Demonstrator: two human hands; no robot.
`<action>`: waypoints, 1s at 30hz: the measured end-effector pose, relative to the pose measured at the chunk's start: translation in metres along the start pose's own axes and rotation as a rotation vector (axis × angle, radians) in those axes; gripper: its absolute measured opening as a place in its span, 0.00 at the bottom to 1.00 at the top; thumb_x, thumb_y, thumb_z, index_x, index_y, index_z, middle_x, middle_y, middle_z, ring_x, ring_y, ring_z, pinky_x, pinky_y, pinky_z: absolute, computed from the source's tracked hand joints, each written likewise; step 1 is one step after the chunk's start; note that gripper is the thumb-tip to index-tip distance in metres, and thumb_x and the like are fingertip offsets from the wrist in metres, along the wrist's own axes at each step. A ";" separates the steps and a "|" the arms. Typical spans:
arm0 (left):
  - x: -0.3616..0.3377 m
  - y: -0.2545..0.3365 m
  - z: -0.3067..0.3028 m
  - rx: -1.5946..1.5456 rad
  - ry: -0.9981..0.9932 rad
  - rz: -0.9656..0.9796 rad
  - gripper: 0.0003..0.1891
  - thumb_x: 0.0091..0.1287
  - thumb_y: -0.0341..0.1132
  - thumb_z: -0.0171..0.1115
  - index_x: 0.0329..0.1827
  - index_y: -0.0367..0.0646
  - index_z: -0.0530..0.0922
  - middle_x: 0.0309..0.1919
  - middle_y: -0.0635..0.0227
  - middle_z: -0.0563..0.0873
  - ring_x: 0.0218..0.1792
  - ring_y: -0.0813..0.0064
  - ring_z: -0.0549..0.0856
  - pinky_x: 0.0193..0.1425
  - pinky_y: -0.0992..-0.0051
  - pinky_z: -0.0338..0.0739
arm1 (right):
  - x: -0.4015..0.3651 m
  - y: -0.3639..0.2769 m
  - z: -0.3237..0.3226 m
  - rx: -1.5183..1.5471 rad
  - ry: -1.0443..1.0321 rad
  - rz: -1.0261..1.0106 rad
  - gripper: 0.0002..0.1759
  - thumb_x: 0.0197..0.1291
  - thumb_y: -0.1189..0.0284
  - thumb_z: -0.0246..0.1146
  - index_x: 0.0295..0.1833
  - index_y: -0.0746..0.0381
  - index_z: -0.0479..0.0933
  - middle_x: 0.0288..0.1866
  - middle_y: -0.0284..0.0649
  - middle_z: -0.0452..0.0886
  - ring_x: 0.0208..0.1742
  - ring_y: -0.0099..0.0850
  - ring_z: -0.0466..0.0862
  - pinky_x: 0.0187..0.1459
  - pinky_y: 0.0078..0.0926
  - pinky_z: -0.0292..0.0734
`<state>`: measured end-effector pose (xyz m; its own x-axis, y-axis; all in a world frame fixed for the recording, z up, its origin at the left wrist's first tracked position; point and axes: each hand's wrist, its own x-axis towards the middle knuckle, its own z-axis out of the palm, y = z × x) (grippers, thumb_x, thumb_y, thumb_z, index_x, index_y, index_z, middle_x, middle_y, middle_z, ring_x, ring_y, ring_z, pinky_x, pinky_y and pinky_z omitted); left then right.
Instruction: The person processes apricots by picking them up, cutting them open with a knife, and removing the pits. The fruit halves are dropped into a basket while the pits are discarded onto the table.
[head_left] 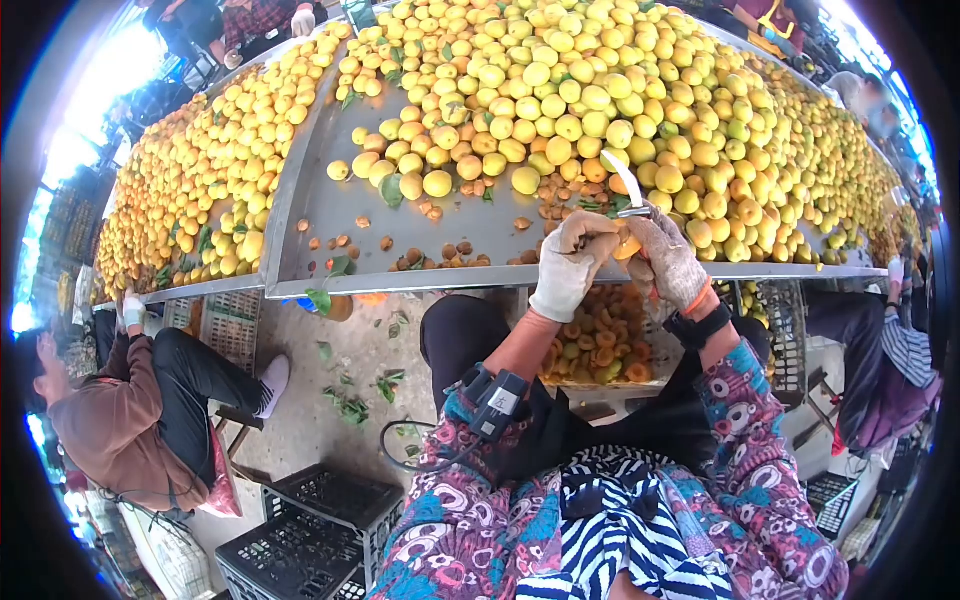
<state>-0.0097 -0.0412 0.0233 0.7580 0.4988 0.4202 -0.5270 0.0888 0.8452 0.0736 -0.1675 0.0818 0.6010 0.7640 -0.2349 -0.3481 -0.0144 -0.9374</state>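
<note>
Both my hands, in soiled light gloves, meet above the front edge of the metal table. My left hand [575, 262] is closed, with its fingertips pinching an orange apricot [628, 246] from the left. My right hand [666, 262] is wrapped round a small knife [626, 184], its pale curved blade pointing up and away from me. The fingers of that hand also touch the apricot's right side. The knife's handle is mostly hidden in the glove. Under my hands, between my knees, a crate holds halved apricots [603, 345].
Whole apricots [560, 70] are heaped across the metal table [330, 225]. Pits [440, 258] and leaves lie near its front rim. Black crates [295, 550] stand on the floor at lower left. A co-worker [120, 420] sits to the left, another person [890, 350] to the right.
</note>
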 end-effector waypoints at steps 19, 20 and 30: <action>0.003 0.003 -0.025 -0.614 0.075 -0.383 0.19 0.71 0.45 0.52 0.53 0.36 0.69 0.41 0.58 0.82 0.33 0.70 0.86 0.33 0.78 0.82 | 0.036 -0.057 0.075 0.233 0.249 -0.536 0.15 0.70 0.56 0.55 0.41 0.58 0.72 0.16 0.27 0.66 0.12 0.18 0.63 0.13 0.18 0.57; 0.003 0.004 -0.023 -0.638 0.092 -0.370 0.19 0.72 0.44 0.51 0.52 0.35 0.69 0.41 0.57 0.82 0.33 0.71 0.86 0.33 0.78 0.82 | 0.040 -0.053 0.080 0.262 0.207 -0.570 0.14 0.70 0.57 0.55 0.41 0.57 0.72 0.17 0.27 0.67 0.12 0.16 0.63 0.13 0.17 0.57; 0.006 -0.007 -0.034 0.611 0.043 0.378 0.14 0.57 0.23 0.64 0.42 0.37 0.68 0.34 0.60 0.75 0.33 0.60 0.77 0.35 0.71 0.73 | 0.079 -0.014 0.083 0.010 0.289 -0.861 0.12 0.71 0.65 0.55 0.50 0.62 0.72 0.24 0.32 0.73 0.18 0.19 0.70 0.16 0.17 0.62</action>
<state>-0.0144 -0.0094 0.0091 0.5439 0.4351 0.7176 -0.4311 -0.5888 0.6837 0.0661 -0.0534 0.0979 0.8128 0.3161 0.4893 0.2999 0.4931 -0.8166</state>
